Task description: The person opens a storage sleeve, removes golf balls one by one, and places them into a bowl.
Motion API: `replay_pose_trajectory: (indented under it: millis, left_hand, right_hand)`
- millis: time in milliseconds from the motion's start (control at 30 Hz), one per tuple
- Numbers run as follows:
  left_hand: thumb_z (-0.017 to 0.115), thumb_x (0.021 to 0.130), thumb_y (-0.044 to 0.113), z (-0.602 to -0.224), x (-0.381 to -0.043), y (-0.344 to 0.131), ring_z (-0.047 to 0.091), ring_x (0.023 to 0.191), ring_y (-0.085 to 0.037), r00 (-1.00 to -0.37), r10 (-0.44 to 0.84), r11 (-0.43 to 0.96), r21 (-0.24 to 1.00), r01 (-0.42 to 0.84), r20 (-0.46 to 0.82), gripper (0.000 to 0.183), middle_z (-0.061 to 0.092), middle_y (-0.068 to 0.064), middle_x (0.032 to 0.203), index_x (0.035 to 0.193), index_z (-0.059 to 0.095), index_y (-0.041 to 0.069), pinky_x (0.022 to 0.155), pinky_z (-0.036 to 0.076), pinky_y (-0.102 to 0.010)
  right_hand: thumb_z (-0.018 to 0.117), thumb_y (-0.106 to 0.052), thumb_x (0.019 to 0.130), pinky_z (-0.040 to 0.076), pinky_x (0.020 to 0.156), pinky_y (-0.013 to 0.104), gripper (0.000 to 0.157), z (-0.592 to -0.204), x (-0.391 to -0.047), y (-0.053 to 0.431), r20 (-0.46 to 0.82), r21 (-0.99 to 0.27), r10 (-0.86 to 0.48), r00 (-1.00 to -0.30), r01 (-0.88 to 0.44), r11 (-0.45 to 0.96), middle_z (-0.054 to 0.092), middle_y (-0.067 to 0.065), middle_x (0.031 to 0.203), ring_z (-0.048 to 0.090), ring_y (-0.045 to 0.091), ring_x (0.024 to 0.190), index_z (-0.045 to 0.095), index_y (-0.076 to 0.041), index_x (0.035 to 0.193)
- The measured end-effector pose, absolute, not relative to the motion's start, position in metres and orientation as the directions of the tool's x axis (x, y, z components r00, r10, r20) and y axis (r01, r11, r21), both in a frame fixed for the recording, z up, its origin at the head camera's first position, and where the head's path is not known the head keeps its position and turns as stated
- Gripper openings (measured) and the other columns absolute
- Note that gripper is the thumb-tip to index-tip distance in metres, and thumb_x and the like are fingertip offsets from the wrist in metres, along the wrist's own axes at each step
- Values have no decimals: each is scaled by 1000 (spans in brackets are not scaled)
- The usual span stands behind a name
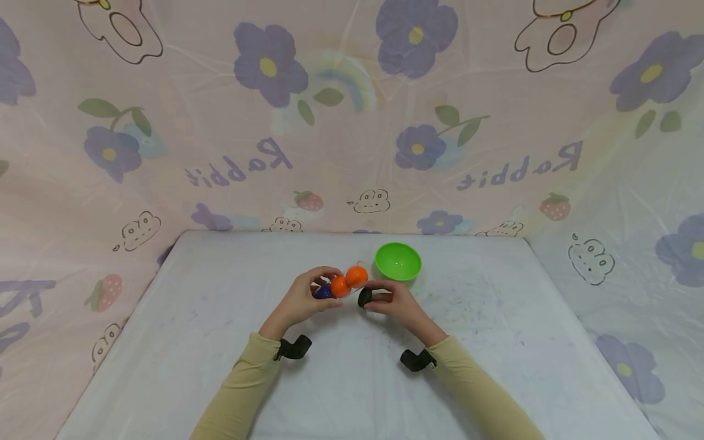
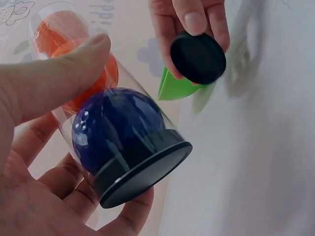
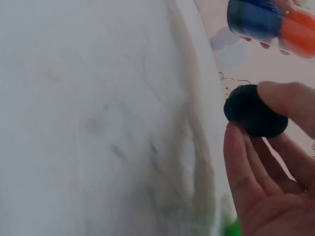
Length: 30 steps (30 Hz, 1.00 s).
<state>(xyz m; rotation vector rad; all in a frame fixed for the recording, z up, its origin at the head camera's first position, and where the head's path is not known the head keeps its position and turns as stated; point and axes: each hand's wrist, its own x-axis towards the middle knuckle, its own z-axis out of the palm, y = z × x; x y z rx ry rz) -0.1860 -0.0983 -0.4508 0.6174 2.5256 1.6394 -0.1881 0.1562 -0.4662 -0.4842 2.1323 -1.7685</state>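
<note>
My left hand (image 1: 302, 298) grips a clear tube (image 2: 129, 84) around its side, with the thumb across the front in the left wrist view. Inside the tube are a dimpled dark blue ball (image 2: 115, 125) and two orange balls (image 1: 357, 277). A black end cap (image 2: 147, 174) closes the end beside the blue ball. My right hand (image 1: 400, 304) pinches a loose round black cap (image 3: 256, 110) between thumb and fingers. That cap is apart from the tube, facing its orange-ball end. Both hands are over the white table.
A bright green bowl (image 1: 398, 261) stands just beyond my right hand. The white table (image 1: 478, 342) meets a patterned cloth (image 1: 341, 140) at the back and on both sides. Black wrist mounts (image 1: 296, 347) stick out inward from both sleeves.
</note>
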Motion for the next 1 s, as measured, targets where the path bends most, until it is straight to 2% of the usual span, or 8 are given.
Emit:
replay_pose_trajectory:
  millis: [200,433,567,833,1000]
  left_hand:
    - [85,73,25,-451,-187,-98,54,97,-21,-916,368,349,890,294,158,51,58,4,111,118,62,27,83,47,-41]
    - [84,74,18,-450,-188,-98,53,98,-23,-923,358,356,893,275,142,52,58,2,113,120,61,25,83,48,-42]
    - [84,75,17,-450,-188,-98,53,99,-25,-925,354,352,898,264,134,52,58,0,114,121,61,24,83,47,-43]
    - [83,75,14,-453,-188,-97,53,98,-23,-927,349,349,899,265,138,50,58,3,113,119,61,26,82,48,-41]
    - [84,75,22,-454,-189,-98,53,99,-23,-928,350,350,900,258,130,49,58,4,113,118,61,28,82,48,-41]
  right_hand:
    - [71,4,83,52,82,34,46,-488,-197,148,-60,-986,-410,-910,-10,166,55,28,124,62,36,105,53,12,125]
    - [76,-6,81,53,81,33,45,-505,-205,143,-88,-966,-297,-951,10,257,58,17,126,65,28,101,60,2,122]
    - [76,-6,81,53,80,33,43,-506,-206,142,-96,-956,-244,-965,21,291,58,14,126,65,25,98,62,0,121]
    - [72,2,83,53,81,34,44,-507,-206,140,-100,-957,-218,-971,34,287,55,18,130,64,28,103,60,1,125]
    - [67,10,83,52,83,34,47,-504,-203,140,-84,-968,-241,-967,21,251,52,27,131,60,35,108,55,7,129]
